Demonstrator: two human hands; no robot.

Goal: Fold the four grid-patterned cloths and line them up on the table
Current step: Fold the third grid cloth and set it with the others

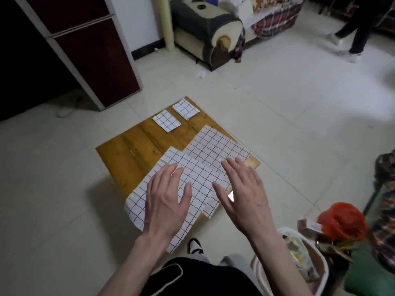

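Note:
On the low wooden table [128,150] lie two small folded grid cloths, one [166,120] at the far left and one [185,108] beside it at the far corner. A large grid cloth [215,146] lies spread flat on the right side. A second large grid cloth [198,178] lies over the near edge, partly overlapping it and hanging off the table. My left hand [165,201] lies flat on this near cloth with straight fingers. My right hand [243,193] is flat, fingers straight, over the cloths' right edge.
A dark cabinet [92,50] stands to the far left and a sofa [209,35] beyond the table. A person's legs [352,33] are at the far right. A basket [299,259] and an orange-red object [339,221] sit near my right side. Pale tile floor surrounds the table.

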